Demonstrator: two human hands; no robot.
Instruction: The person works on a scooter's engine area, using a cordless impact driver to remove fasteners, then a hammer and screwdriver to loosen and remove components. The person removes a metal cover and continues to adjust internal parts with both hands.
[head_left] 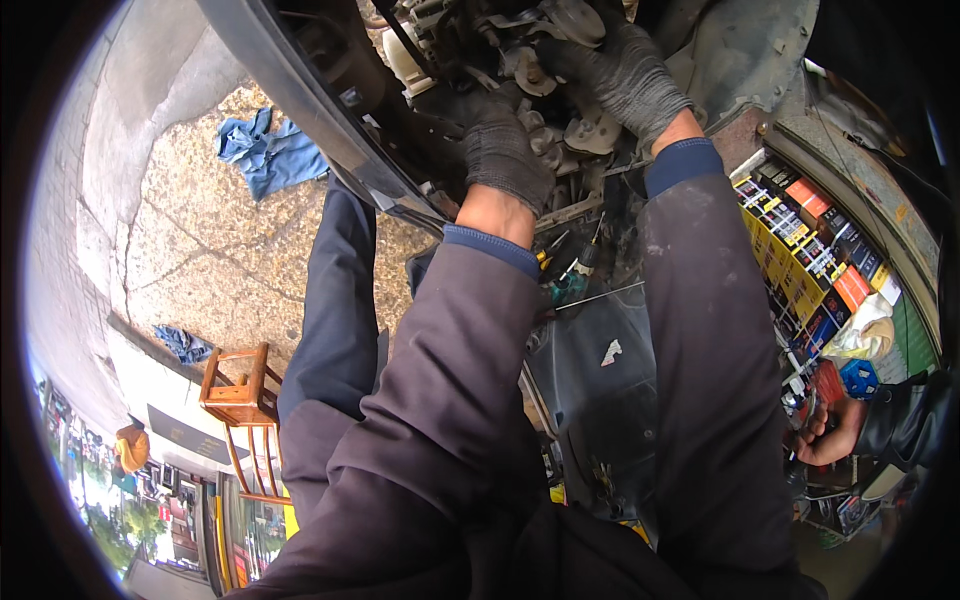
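Both my hands, in dark grey knitted gloves, reach into a vehicle's engine bay among dirty metal parts. My left hand (508,155) is at the lower left of a greasy metal part with a bolt (530,72); its fingers disappear among the dark parts. My right hand (630,82) comes in from the right, with fingers pointing left toward the same part. Its fingertips are too dark to make out. Between the hands sits a rounded metal bracket (592,132). A pale plastic reservoir (402,65) stands to the left of them.
A dark body edge (330,110) curves along the left. Below my hands, tools with teal grips (575,285) lie near a black panel (600,375). Another person's hand (835,432) is at right, near boxed goods (790,255). A wooden stool (240,395) and blue cloth (272,155) are at left.
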